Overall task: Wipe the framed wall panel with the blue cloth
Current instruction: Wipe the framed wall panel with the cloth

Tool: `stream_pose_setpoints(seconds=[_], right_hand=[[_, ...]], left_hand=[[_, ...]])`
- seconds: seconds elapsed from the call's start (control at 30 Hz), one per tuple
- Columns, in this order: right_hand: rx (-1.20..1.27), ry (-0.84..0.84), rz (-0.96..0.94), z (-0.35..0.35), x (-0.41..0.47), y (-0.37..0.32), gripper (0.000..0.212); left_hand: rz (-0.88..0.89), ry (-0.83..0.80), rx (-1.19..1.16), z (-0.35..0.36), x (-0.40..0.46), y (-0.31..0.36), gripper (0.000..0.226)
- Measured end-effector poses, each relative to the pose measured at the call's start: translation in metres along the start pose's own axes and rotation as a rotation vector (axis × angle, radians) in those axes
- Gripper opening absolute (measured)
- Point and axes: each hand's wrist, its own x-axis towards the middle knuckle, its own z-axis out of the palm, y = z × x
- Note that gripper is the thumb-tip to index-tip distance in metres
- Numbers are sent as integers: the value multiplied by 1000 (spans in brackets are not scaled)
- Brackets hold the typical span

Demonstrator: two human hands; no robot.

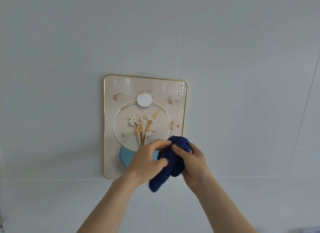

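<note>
Blue cloth [173, 160] bunched before the framed wall panel [121, 97] — lower right corner.
Gripped by left hand [149, 160] and right hand [192, 159]; best flattened first — broader contact.

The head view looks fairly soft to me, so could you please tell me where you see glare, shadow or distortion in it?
Head view: window-like glare on the framed wall panel along its top edge; soft shadow on the wall left of the panel; wide-angle bending of the tile seams; even, diffuse light; the left hand, right hand and blue cloth slightly soft.
</note>
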Motion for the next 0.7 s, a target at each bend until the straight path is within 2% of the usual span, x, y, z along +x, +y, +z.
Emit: stream_pose_setpoints(seconds=[0.07, 0.13, 0.2, 0.3, 0.4, 0.53, 0.7], right_hand=[[-79, 124, -74, -3, 11, -4, 28], [-224, 230, -223, -2, 22, -12, 31], [-396, 275, -420, -1, 34, -16, 44], [-586, 270, -725, 5, 52, -14, 63], [-800, 287, -1000, 10, 79, -4, 70], [-1062, 261, -1144, 11, 120, 20, 72], [-1030, 239, -1319, 11, 152, 41, 54]], left_hand=[[15, 108, 28, -3, 6, -8, 62], [106, 292, 185, -4, 17, -15, 58], [210, 404, 391, -3, 33, -22, 54], [358, 442, 598, -2, 60, -27, 56], [446, 451, 765, -2, 89, -34, 58], [473, 431, 863, 0, 116, -60, 62], [534, 555, 932, 7, 134, -80, 67]])
